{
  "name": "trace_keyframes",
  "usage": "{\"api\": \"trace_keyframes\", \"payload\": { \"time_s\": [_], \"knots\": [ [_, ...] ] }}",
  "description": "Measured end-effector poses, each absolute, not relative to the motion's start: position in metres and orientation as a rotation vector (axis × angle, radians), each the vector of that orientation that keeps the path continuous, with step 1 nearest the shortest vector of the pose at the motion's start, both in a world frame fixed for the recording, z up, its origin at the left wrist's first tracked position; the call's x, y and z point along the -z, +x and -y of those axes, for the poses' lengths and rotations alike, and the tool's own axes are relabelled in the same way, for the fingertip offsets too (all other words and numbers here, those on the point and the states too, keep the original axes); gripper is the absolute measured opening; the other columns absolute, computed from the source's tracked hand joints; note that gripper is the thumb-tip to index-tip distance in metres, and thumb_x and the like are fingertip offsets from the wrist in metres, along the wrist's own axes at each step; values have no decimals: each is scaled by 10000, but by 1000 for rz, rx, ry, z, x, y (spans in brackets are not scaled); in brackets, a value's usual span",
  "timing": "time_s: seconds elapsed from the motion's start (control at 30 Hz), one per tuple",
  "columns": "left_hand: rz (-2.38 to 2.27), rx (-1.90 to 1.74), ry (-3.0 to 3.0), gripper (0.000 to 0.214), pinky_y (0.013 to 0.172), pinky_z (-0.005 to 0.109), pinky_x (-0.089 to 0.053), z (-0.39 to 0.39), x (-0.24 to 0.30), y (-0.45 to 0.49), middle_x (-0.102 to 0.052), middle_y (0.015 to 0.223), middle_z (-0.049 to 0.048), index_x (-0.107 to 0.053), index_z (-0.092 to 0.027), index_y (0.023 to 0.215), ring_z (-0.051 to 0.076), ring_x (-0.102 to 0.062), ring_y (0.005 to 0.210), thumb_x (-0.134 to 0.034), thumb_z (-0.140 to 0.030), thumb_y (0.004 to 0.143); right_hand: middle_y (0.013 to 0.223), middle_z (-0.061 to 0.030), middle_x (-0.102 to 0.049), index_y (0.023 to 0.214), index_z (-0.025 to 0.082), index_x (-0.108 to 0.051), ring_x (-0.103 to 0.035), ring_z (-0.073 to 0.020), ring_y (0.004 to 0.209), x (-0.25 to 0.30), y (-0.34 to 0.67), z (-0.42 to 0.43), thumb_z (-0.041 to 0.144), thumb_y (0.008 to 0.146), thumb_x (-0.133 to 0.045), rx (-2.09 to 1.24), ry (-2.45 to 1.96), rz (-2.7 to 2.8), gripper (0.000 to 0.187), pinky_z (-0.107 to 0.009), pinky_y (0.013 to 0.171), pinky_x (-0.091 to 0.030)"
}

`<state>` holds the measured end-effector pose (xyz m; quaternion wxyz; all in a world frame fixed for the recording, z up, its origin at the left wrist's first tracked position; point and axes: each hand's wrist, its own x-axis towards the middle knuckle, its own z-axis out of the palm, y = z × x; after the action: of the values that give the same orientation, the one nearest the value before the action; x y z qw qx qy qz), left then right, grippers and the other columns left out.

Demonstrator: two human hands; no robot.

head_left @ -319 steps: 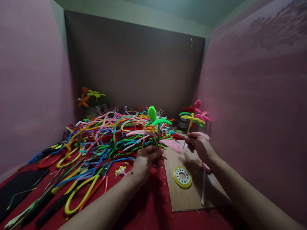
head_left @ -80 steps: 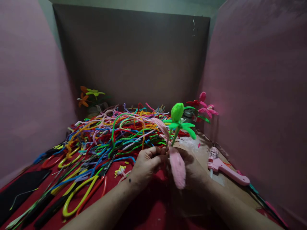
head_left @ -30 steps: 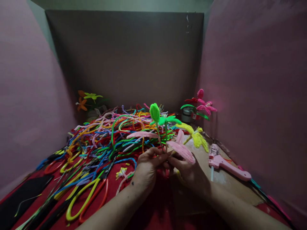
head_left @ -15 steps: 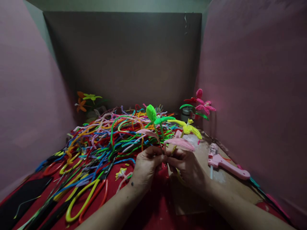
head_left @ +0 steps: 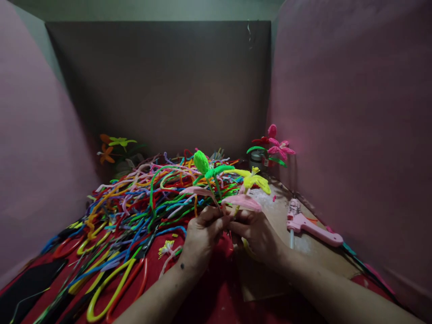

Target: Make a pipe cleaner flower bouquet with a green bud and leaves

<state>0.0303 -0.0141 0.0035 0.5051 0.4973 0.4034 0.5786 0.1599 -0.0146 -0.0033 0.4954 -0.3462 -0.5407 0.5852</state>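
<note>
Head view: at centre, the yellow, fuzzy-petalled pipe-cleaner flower (head_left: 255, 181) stands nearly level with the bright-green fuzzy bud and bloom (head_left: 201, 163); a second ago it drooped lower, so the heads now line up better.
Left hand (head_left: 201, 238): pinched on the green stems.
Right hand (head_left: 259, 235): pinched around the yellow stem, against the left; exact grip hard to tell.
Pale-pink furry leaves (head_left: 243, 203): long, pointed, just above both hands.
Pink plastic glue gun (head_left: 312, 228): smooth, right of frame.

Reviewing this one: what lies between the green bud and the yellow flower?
In the head view, the open green flower sits between the green bud and the yellow flower.
</note>
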Motion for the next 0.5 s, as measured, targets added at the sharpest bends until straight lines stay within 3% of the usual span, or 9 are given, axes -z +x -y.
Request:
{"api": "trace_keyframes", "payload": {
  "time_s": [0.13,0.27,0.5],
  "knots": [
    [-1045,-1360,1270,184,437,174,-289,9,-6,27,-524,556,-30,-649,-137,719,41,-374,457,-646,-320,734,478,17,-548,591,143,-627,-467,-91,418,-6,174,7,245,703,-642,-1199,-945,1234,153,-211,402,-347],
    [-1136,-1226,1262,259,386,175,-235,-2,-6,31,-493,479,-36,-603,-129,647,38,-356,388,-656,-378,696,611,20,-594,799,142,-634,-503,-77,440,-20,205,-12,263,704,-662,-882,-748,902,157,-189,380,-352],
    [-1231,-828,1449,257,337,195,-177,-35,0,72,-423,368,-54,-563,-138,529,37,-292,284,-652,-347,649,631,33,-573,854,170,-622,-502,-73,470,-35,226,-10,246,764,-625,-625,-623,836,118,-194,409,-389]
  ]
}}
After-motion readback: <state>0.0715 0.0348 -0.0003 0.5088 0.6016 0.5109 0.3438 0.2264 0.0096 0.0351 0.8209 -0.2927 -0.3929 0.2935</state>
